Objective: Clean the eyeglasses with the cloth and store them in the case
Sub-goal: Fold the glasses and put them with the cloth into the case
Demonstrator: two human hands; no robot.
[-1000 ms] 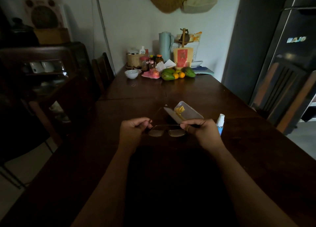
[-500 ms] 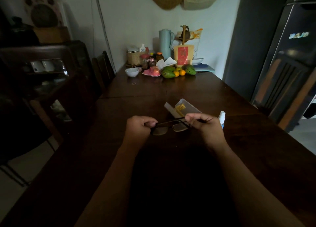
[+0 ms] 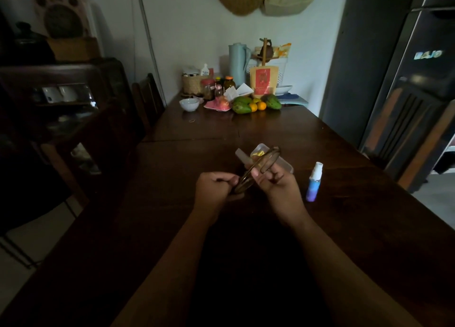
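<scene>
Holding the eyeglasses (image 3: 258, 169) up over the tabletop (image 3: 172, 203), the person has them tilted on a slant. The left hand (image 3: 216, 189) pinches the low end, and the right hand (image 3: 278, 186) pinches the frame near the middle. The open case (image 3: 283, 164) lies just behind, with a yellow cloth (image 3: 257, 153) inside (still not picked up). A good next move would be to keep one soft pinch on the frame, not the lenses, and free the other hand for the cloth. A spray bottle (image 3: 314, 182) stands near.

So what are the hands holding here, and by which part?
Both hold the eyeglasses: left hand at the lower lens end, right hand near the middle of the frame.
</scene>
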